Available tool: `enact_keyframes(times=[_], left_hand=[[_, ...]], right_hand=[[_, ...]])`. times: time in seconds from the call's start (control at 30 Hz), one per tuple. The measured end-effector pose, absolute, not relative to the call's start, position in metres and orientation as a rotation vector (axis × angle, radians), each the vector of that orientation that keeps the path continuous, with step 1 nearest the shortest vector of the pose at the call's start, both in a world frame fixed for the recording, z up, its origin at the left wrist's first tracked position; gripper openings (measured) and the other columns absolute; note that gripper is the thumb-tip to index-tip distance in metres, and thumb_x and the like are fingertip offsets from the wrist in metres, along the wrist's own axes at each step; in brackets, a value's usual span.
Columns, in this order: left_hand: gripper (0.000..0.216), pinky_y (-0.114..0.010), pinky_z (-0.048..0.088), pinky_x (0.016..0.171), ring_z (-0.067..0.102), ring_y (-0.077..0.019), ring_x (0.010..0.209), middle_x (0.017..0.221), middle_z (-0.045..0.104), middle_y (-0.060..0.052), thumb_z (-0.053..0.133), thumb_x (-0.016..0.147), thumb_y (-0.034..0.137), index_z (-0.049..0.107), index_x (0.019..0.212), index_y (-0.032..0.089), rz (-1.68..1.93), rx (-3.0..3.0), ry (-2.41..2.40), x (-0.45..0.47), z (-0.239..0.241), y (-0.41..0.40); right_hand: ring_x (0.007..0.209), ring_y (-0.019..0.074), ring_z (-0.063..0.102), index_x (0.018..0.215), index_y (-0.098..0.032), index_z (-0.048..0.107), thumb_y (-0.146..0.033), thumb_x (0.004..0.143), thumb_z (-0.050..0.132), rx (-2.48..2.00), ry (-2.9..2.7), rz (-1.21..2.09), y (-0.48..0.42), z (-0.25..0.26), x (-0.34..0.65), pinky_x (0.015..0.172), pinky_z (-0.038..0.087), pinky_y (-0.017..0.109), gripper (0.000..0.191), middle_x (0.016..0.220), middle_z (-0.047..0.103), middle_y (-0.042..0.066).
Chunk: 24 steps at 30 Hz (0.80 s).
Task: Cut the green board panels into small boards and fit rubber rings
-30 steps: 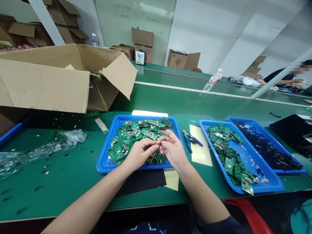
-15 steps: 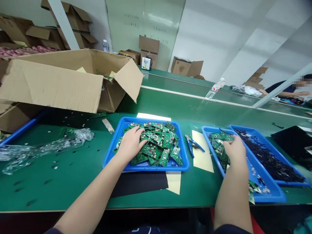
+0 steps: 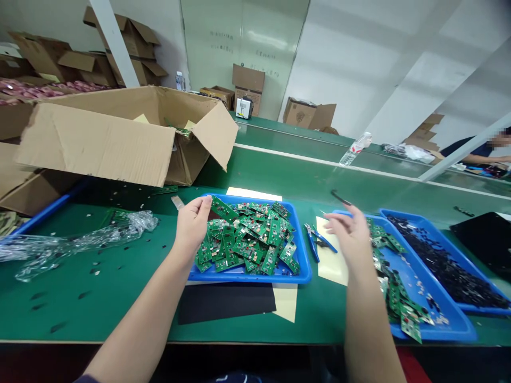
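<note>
My left hand [image 3: 192,223] pinches a green circuit board [image 3: 223,208] by its end, above the left part of a blue tray [image 3: 304,266]. That tray holds a heap of similar boards [image 3: 255,242]. Between the trays is my right hand [image 3: 351,234], its fingers closed on a thin dark curved piece [image 3: 341,198] that sticks out to the left. A fine pale tip shows by the thumb; blur hides what kind of thing it is. Blue-handled cutters [image 3: 317,242] lie beside the left tray. More boards [image 3: 399,295] fill part of a second blue tray [image 3: 459,330] at the right.
A third blue tray [image 3: 487,303] holds small black parts. An open cardboard box [image 3: 96,146] stands back left, above crumpled clear plastic [image 3: 91,239]. Yellow paper [image 3: 333,266] and a black sheet [image 3: 227,303] lie on the green table. A person [image 3: 479,151] sits far right.
My left hand has lifted a board off the heap, moving slightly left. My right hand has left the second tray, moving left with the thin dark piece.
</note>
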<state>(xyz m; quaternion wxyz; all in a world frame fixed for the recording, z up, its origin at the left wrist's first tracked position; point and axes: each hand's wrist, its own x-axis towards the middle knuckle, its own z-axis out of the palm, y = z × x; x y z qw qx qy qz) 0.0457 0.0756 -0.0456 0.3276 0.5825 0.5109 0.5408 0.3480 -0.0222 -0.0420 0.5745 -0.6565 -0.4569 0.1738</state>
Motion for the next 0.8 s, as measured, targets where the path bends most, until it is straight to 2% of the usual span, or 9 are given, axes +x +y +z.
enact_keyframes(times=[0.13, 0.23, 0.33, 0.47, 0.53, 0.63, 0.73, 0.8], left_hand=[[0.037, -0.024, 0.047, 0.052, 0.053, -0.0123, 0.054, 0.06, 0.055, 0.001, 0.063, 0.071, 0.051, 0.059, 0.068, 0.015, 1.34, 1.21, 1.075, 0.065, -0.047, 0.063], [0.037, -0.026, 0.05, 0.057, 0.058, -0.0137, 0.06, 0.066, 0.058, 0.001, 0.065, 0.07, 0.052, 0.058, 0.074, 0.016, 1.266, 1.143, 0.975, 0.079, -0.052, 0.052], [0.034, -0.028, 0.052, 0.062, 0.06, -0.0143, 0.061, 0.067, 0.061, 0.001, 0.062, 0.073, 0.049, 0.058, 0.082, 0.017, 1.14, 1.118, 0.892, 0.085, -0.054, 0.044], [0.032, -0.032, 0.053, 0.068, 0.062, -0.0162, 0.066, 0.069, 0.063, 0.0, 0.057, 0.078, 0.04, 0.061, 0.101, 0.019, 0.975, 1.233, 0.936, 0.081, -0.049, 0.043], [0.03, -0.031, 0.052, 0.068, 0.062, -0.0176, 0.071, 0.071, 0.065, -0.001, 0.051, 0.081, 0.041, 0.065, 0.095, 0.019, 0.869, 1.361, 0.952, 0.076, -0.044, 0.046], [0.04, -0.03, 0.05, 0.063, 0.061, -0.0177, 0.068, 0.069, 0.066, -0.004, 0.044, 0.084, 0.049, 0.068, 0.083, 0.017, 0.669, 1.517, 0.859, 0.071, -0.039, 0.046], [0.032, -0.029, 0.05, 0.061, 0.06, -0.0159, 0.064, 0.071, 0.065, -0.002, 0.058, 0.077, 0.046, 0.064, 0.092, 0.018, 0.453, 1.624, 0.682, 0.073, -0.039, 0.039], [0.027, -0.029, 0.051, 0.064, 0.061, -0.0159, 0.065, 0.075, 0.065, -0.002, 0.06, 0.076, 0.041, 0.061, 0.091, 0.018, 0.318, 1.635, 0.607, 0.077, -0.041, 0.033]], right_hand=[[0.078, 0.0173, 0.06, 0.138, -0.022, 0.02, -0.034, 0.076, 0.062, -1.299, -1.313, 0.942, -0.014, -0.039, 0.266, 0.064, 0.051, 0.03, 0.075, 0.1, 0.063, 0.009], [0.079, 0.017, 0.059, 0.138, -0.02, 0.016, -0.034, 0.074, 0.067, -1.196, -1.259, 1.125, -0.01, -0.054, 0.233, 0.067, 0.05, 0.031, 0.083, 0.089, 0.062, 0.004], [0.073, 0.0163, 0.057, 0.132, -0.021, 0.024, -0.033, 0.073, 0.067, -1.169, -1.167, 1.064, -0.009, -0.069, 0.227, 0.068, 0.05, 0.032, 0.075, 0.077, 0.055, -0.001], [0.065, 0.0154, 0.054, 0.128, -0.023, 0.029, -0.031, 0.079, 0.06, -1.188, -1.155, 0.925, -0.01, -0.073, 0.24, 0.066, 0.05, 0.033, 0.058, 0.072, 0.049, -0.003], [0.063, 0.0153, 0.053, 0.128, -0.023, 0.033, -0.029, 0.08, 0.058, -1.218, -1.247, 0.867, -0.011, -0.068, 0.248, 0.064, 0.049, 0.032, 0.054, 0.07, 0.048, -0.003], [0.062, 0.0152, 0.052, 0.124, -0.024, 0.043, -0.025, 0.079, 0.059, -1.201, -1.525, 0.809, -0.015, -0.063, 0.256, 0.065, 0.048, 0.033, 0.047, 0.069, 0.05, -0.002], [0.061, 0.0146, 0.051, 0.126, -0.024, 0.045, -0.025, 0.082, 0.055, -1.132, -1.763, 0.796, -0.018, -0.064, 0.256, 0.066, 0.048, 0.032, 0.046, 0.068, 0.051, -0.002], [0.061, 0.0142, 0.051, 0.13, -0.023, 0.042, -0.026, 0.084, 0.053, -1.115, -1.834, 0.795, -0.019, -0.065, 0.255, 0.065, 0.048, 0.031, 0.047, 0.068, 0.052, -0.002]])
